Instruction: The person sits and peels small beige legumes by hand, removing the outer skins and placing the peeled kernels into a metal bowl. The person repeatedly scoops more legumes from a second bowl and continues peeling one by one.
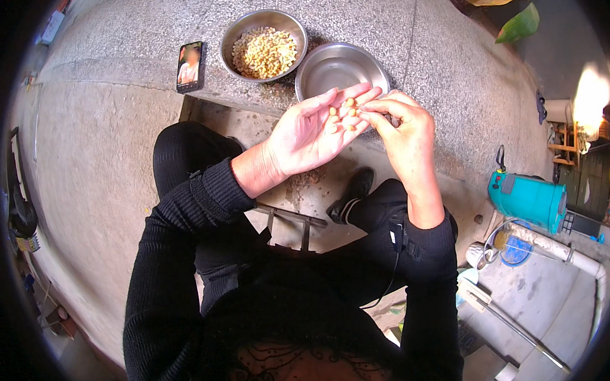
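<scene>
My left hand (305,135) is held palm up with several pale yellow beans (350,102) lying on its fingers and upper palm. Thumb and forefinger of my right hand (409,129) come together at those fingers, right beside the beans; whether a bean is pinched between them is unclear. Just beyond both hands stands a stainless steel bowl (338,71), its near rim partly covered by them and its visible inside bare. Touching or nearly touching it on the left, a second steel bowl (224,54) holds a heap of similar beans (265,51).
A smartphone (190,67) with a lit screen lies left of the bowls on the speckled stone ledge (369,17). Below my arms is a metal frame (296,221). A teal machine (529,198), a white pipe (548,242) and a blue basin (516,251) stand at right.
</scene>
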A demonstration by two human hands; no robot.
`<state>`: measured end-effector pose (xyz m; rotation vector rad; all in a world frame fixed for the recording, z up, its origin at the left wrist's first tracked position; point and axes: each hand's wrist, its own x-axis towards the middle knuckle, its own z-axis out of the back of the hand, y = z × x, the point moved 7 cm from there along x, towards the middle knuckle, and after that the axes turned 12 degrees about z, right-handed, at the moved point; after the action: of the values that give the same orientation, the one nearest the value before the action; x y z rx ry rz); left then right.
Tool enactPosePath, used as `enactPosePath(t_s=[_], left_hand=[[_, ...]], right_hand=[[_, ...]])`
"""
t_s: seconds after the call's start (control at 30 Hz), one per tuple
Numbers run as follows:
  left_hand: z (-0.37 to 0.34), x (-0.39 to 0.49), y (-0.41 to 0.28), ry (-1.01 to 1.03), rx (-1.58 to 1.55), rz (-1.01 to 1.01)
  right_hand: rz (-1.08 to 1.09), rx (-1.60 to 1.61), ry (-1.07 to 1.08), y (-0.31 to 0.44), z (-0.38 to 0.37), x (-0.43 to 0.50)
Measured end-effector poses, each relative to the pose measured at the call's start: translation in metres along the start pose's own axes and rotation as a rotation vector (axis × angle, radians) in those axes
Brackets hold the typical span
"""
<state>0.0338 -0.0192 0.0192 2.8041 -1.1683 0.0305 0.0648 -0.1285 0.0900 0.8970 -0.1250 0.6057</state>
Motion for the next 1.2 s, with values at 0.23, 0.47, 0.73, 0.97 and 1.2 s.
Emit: enactPosePath(t_s=[0.23,0.47,0.73,0.97,1.2], left_hand=[[0.005,-0.001,0.003,-0.020,-0.052,-0.007],[0.009,-0.003,0.001,-0.015,-0.098,0.016],[0.018,-0.002,0.007,0.020,-0.057,0.094],[0.025,-0.002,0.012,0.008,0.052,0.105],[0.030,-0.002,0.011,-0.096,0.042,0.088]], right_hand=[[0.038,-0.060,-0.072,-0.006,0.003,0.002],[-0.267,0.328,-0.134,-0.027,-0.001,-0.004],[-0.083,0.032,0.056,-0.012,-0.004,-0.001],[-0.043,-0.031,0.060,-0.005,-0.010,-0.002],[0.015,-0.022,-0.004,-0.001,-0.007,0.000]])
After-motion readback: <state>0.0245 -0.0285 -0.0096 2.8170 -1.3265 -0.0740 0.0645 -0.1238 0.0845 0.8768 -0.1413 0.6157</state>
